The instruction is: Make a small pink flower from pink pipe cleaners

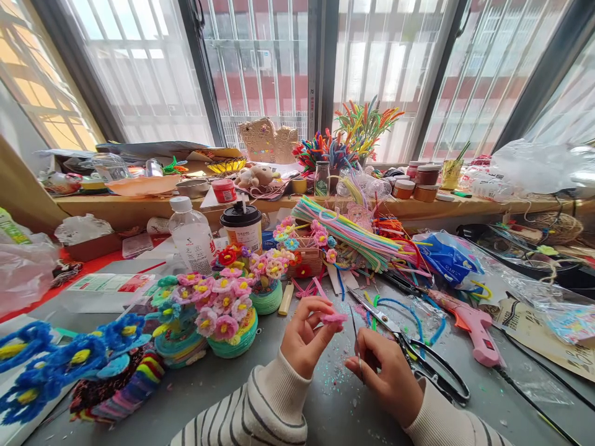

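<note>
**Currently: both hands closed on small craft parts**

Left to right: blue flowers (69, 359) are cut off at the frame's left edge. Flower pots (230, 322) hold pink pipe-cleaner blooms. The left hand (304, 334) pinches a pink piece (333, 318) in its fingertips, above the table (334, 396); its shape is hard to make out. The right hand (388, 371) grips a thin wire (356, 337), long axis near upright, lower end hidden in the fist. Scissors (409, 347) lie just beside, blades pointing up-left. A glue gun (469, 325) lies farther right.
</note>
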Available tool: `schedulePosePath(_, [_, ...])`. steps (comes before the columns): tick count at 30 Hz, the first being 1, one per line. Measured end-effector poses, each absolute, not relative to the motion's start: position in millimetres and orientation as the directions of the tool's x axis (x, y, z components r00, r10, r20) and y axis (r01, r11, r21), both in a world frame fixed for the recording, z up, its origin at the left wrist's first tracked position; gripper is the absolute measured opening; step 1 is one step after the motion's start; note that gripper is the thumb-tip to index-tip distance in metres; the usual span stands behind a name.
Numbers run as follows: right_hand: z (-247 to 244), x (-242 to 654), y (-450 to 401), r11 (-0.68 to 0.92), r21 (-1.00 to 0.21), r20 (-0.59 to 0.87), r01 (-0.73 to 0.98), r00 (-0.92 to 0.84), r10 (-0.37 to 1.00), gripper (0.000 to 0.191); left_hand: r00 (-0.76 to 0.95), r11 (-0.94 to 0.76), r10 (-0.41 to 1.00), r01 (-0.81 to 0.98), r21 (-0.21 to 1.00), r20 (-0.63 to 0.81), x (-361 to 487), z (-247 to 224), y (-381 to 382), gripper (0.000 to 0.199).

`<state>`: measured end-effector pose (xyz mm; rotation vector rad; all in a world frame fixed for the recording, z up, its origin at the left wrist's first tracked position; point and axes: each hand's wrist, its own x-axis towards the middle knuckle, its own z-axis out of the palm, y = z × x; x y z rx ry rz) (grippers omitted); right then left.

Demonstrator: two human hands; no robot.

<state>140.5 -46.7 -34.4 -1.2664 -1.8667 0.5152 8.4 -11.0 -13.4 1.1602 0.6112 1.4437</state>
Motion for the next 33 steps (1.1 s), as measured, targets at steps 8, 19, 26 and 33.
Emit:
schedulePosePath(8, [-34.1, 141.2, -45.8, 0.438, -0.651, 0.379, 0.62, -0.234, 0.895, 0.038, 0.151, -0.178, 0.954, -0.409, 0.895, 0.258, 6.3, -11.2, -12.5, 0.013])
schedulePosePath(19, [-36.7, 141.0, -45.5, 0.427, -0.619, 0.357, 0.659, -0.247, 0.901, 0.035, 0.111, -0.191, 0.963, -0.363, 0.912, 0.246, 6.8, -8.4, -12.0, 0.014])
schedulePosePath(26, [-31.6, 141.3, -47.3, 0.433, -0.627, 0.371, 0.647, -0.241, 0.897, 0.04, 0.059, -0.276, 0.952, -0.265, 0.924, 0.301, 4.8, -14.1, -9.1, 0.014])
schedulePosePath(33, [-30.4, 139.8, -48.0, 0.467, -0.636, 0.376, 0.614, -0.282, 0.883, 0.039, 0.055, -0.304, 0.943, -0.269, 0.914, 0.329, 5.1, -14.6, -9.3, 0.011])
